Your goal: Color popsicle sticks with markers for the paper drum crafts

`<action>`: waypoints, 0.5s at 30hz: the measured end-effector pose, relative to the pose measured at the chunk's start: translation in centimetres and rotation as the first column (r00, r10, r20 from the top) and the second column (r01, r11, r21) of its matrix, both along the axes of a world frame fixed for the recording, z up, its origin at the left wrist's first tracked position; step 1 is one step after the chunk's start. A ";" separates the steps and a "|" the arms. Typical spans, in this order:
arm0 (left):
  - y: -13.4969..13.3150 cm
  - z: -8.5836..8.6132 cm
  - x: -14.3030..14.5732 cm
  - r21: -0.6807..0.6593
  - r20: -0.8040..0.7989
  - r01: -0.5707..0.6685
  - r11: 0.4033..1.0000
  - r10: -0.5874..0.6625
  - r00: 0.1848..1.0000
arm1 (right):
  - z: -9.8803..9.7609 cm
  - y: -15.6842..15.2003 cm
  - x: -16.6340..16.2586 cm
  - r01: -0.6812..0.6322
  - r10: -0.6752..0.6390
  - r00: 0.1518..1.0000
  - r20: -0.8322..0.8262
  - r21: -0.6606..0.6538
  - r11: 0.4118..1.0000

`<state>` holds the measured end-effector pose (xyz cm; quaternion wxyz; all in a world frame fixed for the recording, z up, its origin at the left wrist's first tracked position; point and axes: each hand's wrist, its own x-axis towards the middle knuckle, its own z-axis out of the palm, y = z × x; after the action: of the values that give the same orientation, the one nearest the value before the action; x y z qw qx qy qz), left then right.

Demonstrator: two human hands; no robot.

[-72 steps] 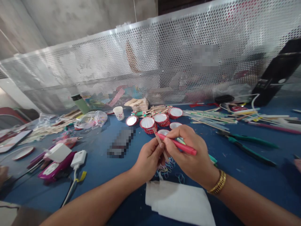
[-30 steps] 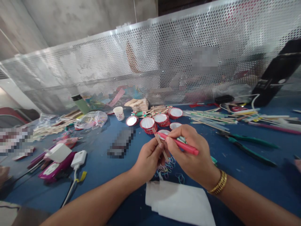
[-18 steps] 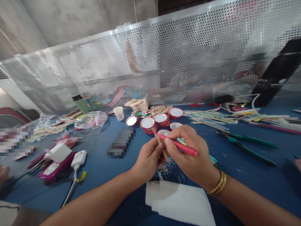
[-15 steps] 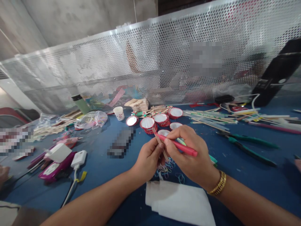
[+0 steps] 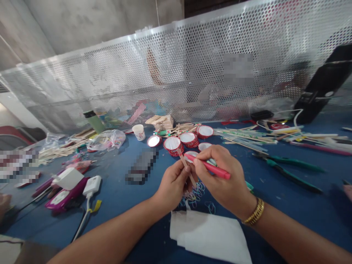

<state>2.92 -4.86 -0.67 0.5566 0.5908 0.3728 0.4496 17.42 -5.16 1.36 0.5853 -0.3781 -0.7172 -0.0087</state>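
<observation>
Pinched between the thumb and fingers of my left hand (image 5: 173,181) is a flat wooden craft stick (image 5: 183,160), tilted, with a reddish mark near its upper end. My right hand (image 5: 224,179) grips a red marker (image 5: 211,168) like a pen. The marker's tip points at the stick's upper part; whether it touches I cannot tell. Beneath the hands lies a tangle of thin pastel loops (image 5: 199,192). Just beyond stand stacked red-rimmed round paper cups (image 5: 172,145). Closer to me, a folded white cloth or tissue (image 5: 209,234) lies on the blue table.
Green-handled pliers (image 5: 295,172) lie on the right, below scattered sticks and straws (image 5: 247,135). A paper cup (image 5: 139,132) and a pixelated phone-like object (image 5: 142,167) are left of centre. Chargers (image 5: 92,186) with cables lie at left. A perforated metal screen (image 5: 170,73) closes the back.
The marker's tip has shifted slightly right, away from the stick's upper end. A reddish mark shows more clearly on the stick. My left hand has hardly moved.
</observation>
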 end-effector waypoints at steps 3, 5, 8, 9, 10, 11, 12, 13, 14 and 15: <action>-0.1 0.1 0.0 0.001 -0.012 -0.008 1.000 0.008 1.000 | 0.0 -0.1 0.0 -0.010 0.011 1.000 -0.007 0.006 1.000; -0.1 0.1 0.0 0.005 -0.017 -0.013 1.000 0.013 1.000 | 0.1 -0.2 0.0 -0.029 0.029 1.000 0.006 0.022 0.999; -0.1 -0.1 -0.1 0.012 -0.018 -0.010 1.000 0.010 1.000 | 0.1 -0.4 -0.1 -0.053 0.053 0.998 0.029 0.026 0.998; -0.1 -0.1 -0.1 0.015 -0.017 -0.010 1.000 0.010 1.000 | 0.1 -0.4 -0.1 -0.056 0.055 0.998 0.033 0.021 0.998; 0.0 -0.2 -0.1 0.019 -0.017 -0.010 1.000 0.011 1.000 | 0.1 -0.4 -0.1 -0.057 0.056 0.998 0.037 0.016 0.998; 0.0 -0.2 -0.1 0.020 -0.016 -0.010 1.000 0.011 1.000 | 0.1 -0.4 -0.1 -0.055 0.055 0.998 0.038 0.011 0.998; 0.0 -0.2 -0.1 0.020 -0.016 -0.010 1.000 0.010 1.000 | 0.1 -0.3 -0.1 -0.052 0.051 0.998 0.037 0.009 0.999; 0.0 -0.2 -0.1 0.019 -0.015 -0.009 1.000 0.010 1.000 | 0.1 -0.2 -0.1 -0.045 0.044 0.999 0.032 0.011 0.999; 0.1 -0.2 -0.1 0.016 -0.014 -0.008 1.000 0.008 1.000 | 0.0 -0.2 -0.1 -0.034 0.034 0.999 0.023 0.012 0.999; 0.1 -0.2 -0.1 0.014 -0.012 -0.007 1.000 0.007 1.000 | 0.0 -0.1 0.0 -0.022 0.022 1.000 0.013 0.013 1.000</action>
<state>2.85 -4.79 -0.87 0.5489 0.5958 0.3751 0.4506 17.40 -5.27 1.32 0.5832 -0.3663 -0.7250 -0.0093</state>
